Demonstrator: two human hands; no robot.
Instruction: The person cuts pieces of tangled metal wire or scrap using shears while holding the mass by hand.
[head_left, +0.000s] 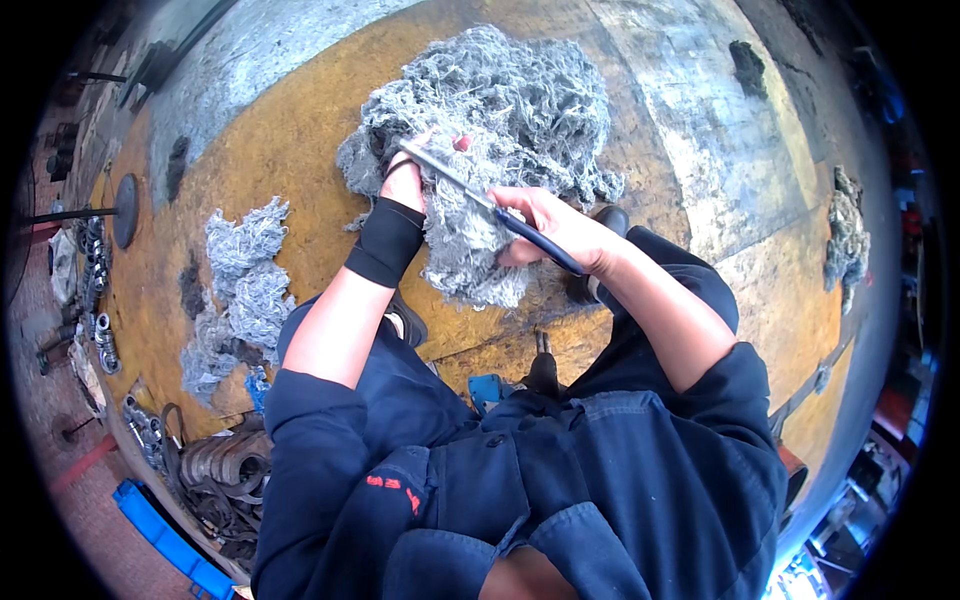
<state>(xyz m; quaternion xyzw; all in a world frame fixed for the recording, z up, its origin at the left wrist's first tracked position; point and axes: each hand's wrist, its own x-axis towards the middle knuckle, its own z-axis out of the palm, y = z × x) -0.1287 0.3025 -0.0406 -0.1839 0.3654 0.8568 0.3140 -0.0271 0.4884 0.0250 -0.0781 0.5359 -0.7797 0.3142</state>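
Observation:
My right hand is closed round the dark blue handle of what looks like a pair of scissors. Their long silver blade points up and left, across a clump of grey shredded fibre. My left hand, with a black band round the wrist, grips this clump near the blade tip; its fingers are partly buried in the strands. Just beyond both hands lies a large heap of the same grey fibre. A small red thing shows among the strands.
Smaller fibre piles lie on the worn yellow floor to my left, and another clump at far right. Metal rings and coiled parts crowd the lower left beside a blue bar. A round disc on a rod stands at left.

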